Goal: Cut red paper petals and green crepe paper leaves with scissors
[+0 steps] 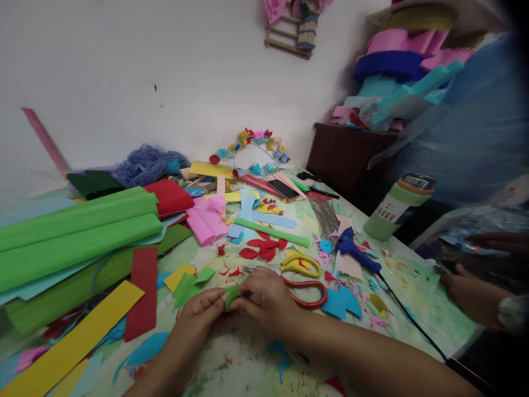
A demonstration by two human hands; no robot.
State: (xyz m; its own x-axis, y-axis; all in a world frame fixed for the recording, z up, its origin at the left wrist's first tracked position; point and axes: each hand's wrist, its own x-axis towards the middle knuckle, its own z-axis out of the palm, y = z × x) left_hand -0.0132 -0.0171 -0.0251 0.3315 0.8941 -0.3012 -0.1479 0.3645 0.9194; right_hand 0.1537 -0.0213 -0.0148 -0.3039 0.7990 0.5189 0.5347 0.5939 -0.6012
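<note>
A small piece of green paper (231, 297) is pinched between my two hands above the table. My left hand (202, 310) has its closed fingers on the left edge of it, and my right hand (266, 295) grips the other side. Whether the piece is folded is hard to make out. Scissors with red handles (313, 293) and a yellow-handled pair (303, 264) lie just beyond my right hand. Loose green paper pieces (190, 285) rest beyond my left hand, with red petal-shaped cutouts (264, 248) farther back.
Rolls of green paper (78, 231) fill the left side. A blue glue gun (356, 251) with a black cord lies at right, near a green bottle (394, 209). Another person's hand (469, 292) is at the right edge. A flower wreath (258, 149) stands at the back.
</note>
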